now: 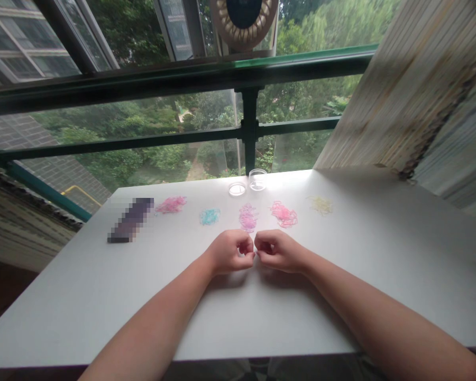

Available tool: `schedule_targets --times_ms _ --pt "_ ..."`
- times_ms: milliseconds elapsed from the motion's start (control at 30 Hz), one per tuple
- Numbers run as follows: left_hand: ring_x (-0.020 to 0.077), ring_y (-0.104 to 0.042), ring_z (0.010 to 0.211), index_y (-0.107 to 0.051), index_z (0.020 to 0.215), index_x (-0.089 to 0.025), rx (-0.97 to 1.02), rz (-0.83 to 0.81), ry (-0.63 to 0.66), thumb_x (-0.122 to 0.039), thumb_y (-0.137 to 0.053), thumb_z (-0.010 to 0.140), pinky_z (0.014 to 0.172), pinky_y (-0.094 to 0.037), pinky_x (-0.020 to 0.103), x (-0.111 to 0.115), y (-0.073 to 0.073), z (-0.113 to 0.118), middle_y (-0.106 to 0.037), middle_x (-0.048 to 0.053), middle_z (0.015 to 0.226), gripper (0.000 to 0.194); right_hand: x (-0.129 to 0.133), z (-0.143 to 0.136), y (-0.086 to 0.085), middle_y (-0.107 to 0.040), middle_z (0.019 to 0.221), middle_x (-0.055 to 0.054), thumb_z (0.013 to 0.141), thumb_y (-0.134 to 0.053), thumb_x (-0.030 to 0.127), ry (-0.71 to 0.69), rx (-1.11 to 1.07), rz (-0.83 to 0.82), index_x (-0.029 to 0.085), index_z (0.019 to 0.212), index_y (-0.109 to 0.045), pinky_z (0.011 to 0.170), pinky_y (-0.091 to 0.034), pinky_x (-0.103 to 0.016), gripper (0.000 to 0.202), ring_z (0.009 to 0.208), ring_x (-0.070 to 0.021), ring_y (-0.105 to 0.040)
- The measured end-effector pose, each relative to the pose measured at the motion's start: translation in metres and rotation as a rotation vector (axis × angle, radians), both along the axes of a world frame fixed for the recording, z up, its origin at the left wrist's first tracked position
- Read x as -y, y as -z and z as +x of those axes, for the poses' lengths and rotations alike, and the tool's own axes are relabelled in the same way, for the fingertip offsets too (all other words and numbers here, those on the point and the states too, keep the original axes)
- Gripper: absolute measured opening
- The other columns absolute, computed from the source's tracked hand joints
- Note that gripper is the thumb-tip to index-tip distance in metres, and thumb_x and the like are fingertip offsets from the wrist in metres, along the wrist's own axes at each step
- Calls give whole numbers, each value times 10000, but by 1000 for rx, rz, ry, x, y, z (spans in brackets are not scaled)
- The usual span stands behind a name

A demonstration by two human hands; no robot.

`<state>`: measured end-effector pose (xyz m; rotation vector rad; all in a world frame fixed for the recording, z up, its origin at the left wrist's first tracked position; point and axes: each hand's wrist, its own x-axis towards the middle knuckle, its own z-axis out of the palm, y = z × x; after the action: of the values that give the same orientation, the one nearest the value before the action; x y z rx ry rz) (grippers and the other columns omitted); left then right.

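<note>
My left hand [233,251] and my right hand [276,251] meet over the middle of the white table [230,323], fingers curled and thumbs pinched against them. Whatever sits between the fingertips is too small to make out. Just beyond the hands lies a loose pile of thin purple bands [247,217], which look like small elastic loops. To its right is a coral-pink pile [284,214], then a pale yellow pile [321,205]. On the left are a turquoise pile [210,216] and a larger pink pile [172,205].
A clear round container [257,180] and a clear round lid [237,189] stand at the table's back edge. A blurred-out dark oblong thing [130,219] lies at the left. Behind the table run a green railing [249,127] and a window; a curtain [365,100] hangs at right.
</note>
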<state>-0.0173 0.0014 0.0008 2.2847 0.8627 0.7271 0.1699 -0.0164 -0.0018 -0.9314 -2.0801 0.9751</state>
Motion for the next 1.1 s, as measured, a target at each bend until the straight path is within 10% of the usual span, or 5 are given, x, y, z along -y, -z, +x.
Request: schedule_targets --times_ms 700,1100 --pt "166 -562 744 -627 760 -191 -206 213 -348 -247 -554 772 703 -435 291 -28 6 -3 -651 16 764 93 -10 13 3 -400 570 58 680 -477 118 104 138 25 193 654 -394 497 -295 -207 115 527 -81 -352" --pt "191 -580 847 -674 819 -199 -212 304 -329 -204 -542 797 817 -440 332 -35 9 -4 -671 34 850 134 -9 12 1 -411 577 55 692 -478 129 109 153 22 192 667 -396 496 -303 -203 106 529 -82 -367"
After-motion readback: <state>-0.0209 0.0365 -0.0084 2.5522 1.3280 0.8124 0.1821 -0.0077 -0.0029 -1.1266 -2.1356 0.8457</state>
